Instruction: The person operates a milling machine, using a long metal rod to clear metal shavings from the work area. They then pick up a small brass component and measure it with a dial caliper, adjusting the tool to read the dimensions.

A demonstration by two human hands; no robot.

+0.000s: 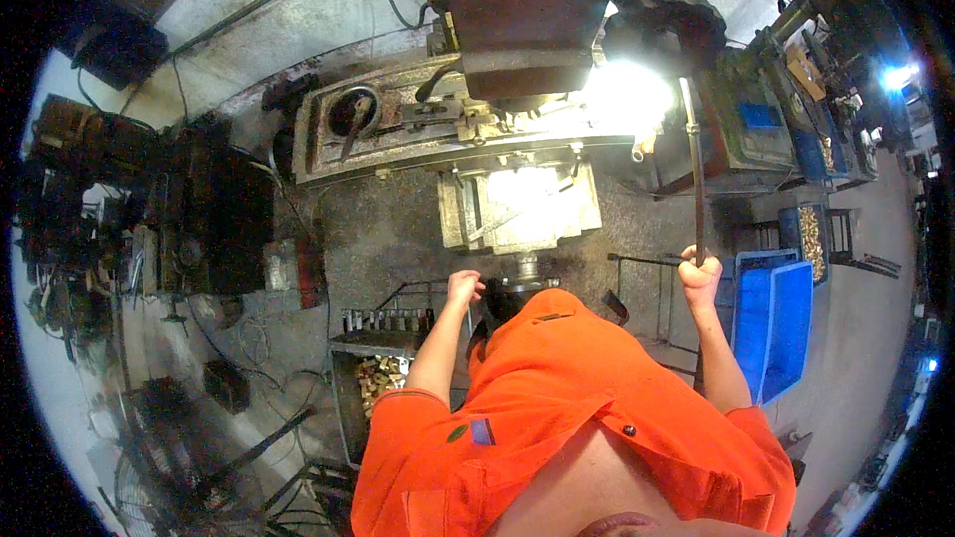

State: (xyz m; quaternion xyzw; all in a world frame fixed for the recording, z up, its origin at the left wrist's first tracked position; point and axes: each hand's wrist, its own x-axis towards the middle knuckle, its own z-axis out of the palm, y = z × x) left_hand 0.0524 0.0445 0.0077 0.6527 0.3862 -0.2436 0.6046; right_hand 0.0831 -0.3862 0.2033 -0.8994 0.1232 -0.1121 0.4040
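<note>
R hand (699,273) fingers wrapped tight round the lower end of a long dark lever (693,169), which runs up from the fist toward the glare of the work lamp (622,94) on the machine head. L hand (464,286) fingers curled in, resting at the handwheel (524,283) on the front of the milling machine; can't tell from here if it's truly gripping it or just laid against it, as the knuckles hide the contact. Both forearms bare, coming out of short orange sleeves (557,388), person standing close up to the machine's front. Above the hands: pale knee block (517,207), then the long grey table (398,134) w/ slots running across, then the dark heavy head (527,20) overhanging it. Down at the person's left, near the L elbow, a metal bin (373,378) w/ small brass-coloured parts in it and a row of small cylinders along its top edge. To the right, just beside the R forearm, a blue plastic crate (771,323); further back another crate w/ brassy pieces (813,239). Floor grimy concrete, cables on the left.
</note>
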